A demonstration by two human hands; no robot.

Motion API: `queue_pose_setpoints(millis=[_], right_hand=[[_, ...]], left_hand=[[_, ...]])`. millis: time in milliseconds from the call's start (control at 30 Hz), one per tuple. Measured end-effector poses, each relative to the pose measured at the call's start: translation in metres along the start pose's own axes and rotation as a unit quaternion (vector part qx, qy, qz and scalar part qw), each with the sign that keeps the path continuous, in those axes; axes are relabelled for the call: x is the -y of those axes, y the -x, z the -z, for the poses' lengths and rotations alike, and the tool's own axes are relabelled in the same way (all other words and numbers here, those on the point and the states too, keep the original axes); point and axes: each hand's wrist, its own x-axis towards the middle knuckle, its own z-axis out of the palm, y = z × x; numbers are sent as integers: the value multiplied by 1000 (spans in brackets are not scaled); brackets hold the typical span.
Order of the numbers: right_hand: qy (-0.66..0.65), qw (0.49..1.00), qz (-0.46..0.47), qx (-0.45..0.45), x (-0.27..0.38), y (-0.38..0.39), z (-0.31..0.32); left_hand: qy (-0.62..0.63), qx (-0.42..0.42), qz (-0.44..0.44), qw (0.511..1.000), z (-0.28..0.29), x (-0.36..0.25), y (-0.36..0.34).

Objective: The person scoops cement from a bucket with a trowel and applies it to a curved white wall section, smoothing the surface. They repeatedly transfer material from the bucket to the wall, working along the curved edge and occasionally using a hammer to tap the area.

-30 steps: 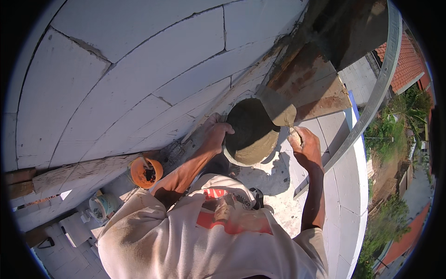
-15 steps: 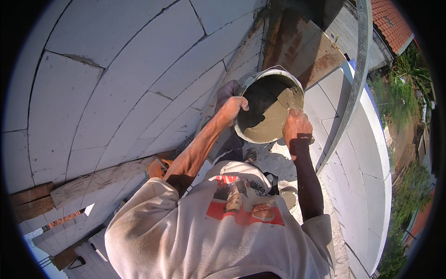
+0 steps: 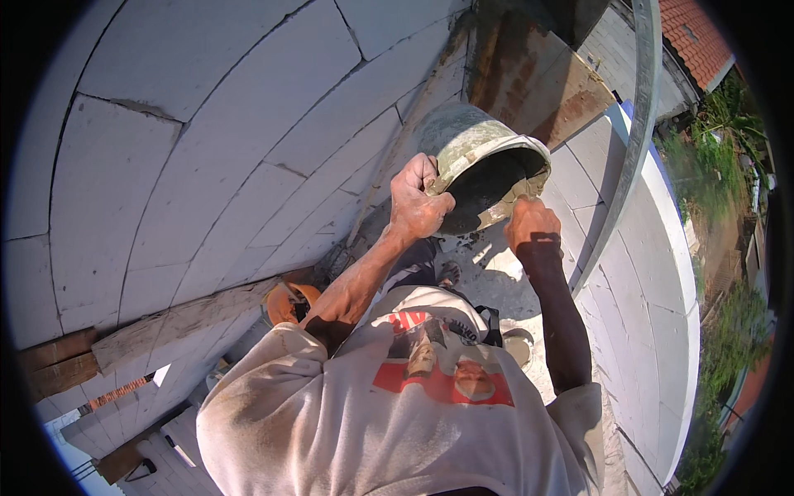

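Note:
My left hand (image 3: 420, 198) is closed on the rim of a pale, mortar-smeared bucket (image 3: 467, 132), which is tipped over with its mouth toward me and downward. Grey mortar (image 3: 488, 198) shows in its shadowed inside. My right hand (image 3: 532, 225) is closed at the bucket's right edge; what is in its fingers is hidden. The trowel seen earlier cannot be made out clearly.
A white block wall (image 3: 207, 124) rises on the left, an orange bucket (image 3: 283, 302) at its foot. A stained board (image 3: 554, 83) stands beyond my hands. A metal bar (image 3: 628, 190) crosses by a curved block parapet (image 3: 637, 347); roofs and plants lie outside.
The bucket has tipped from mouth-up to lying over on its side in my grip. My right hand, earlier on a trowel raised over the bucket, has moved to the bucket's edge.

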Motion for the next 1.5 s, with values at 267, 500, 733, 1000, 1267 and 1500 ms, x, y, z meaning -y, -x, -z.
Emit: queue_pose_setpoints(millis=[267, 500, 733, 1000, 1267, 1500], right_hand=[[-294, 952, 26, 86, -22, -6, -30], [-322, 943, 79, -17, -12, 1, -55], [-292, 950, 92, 69, -16, -1, -1], [-372, 880, 194, 221, -36, -61, 149], [-739, 641, 196, 67, -89, -235, 212], [-632, 754, 181, 4, -42, -106, 108]], left_hand=[[85, 12, 92, 992, 9, -11, -4], [-313, 101, -50, 943, 23, 32, 8], [230, -174, 232, 929, 32, 53, -4], [223, -266, 214, 913, 76, 44, 16], [101, -272, 267, 919, 68, 63, 28], [201, -279, 344, 874, 52, 124, -3]])
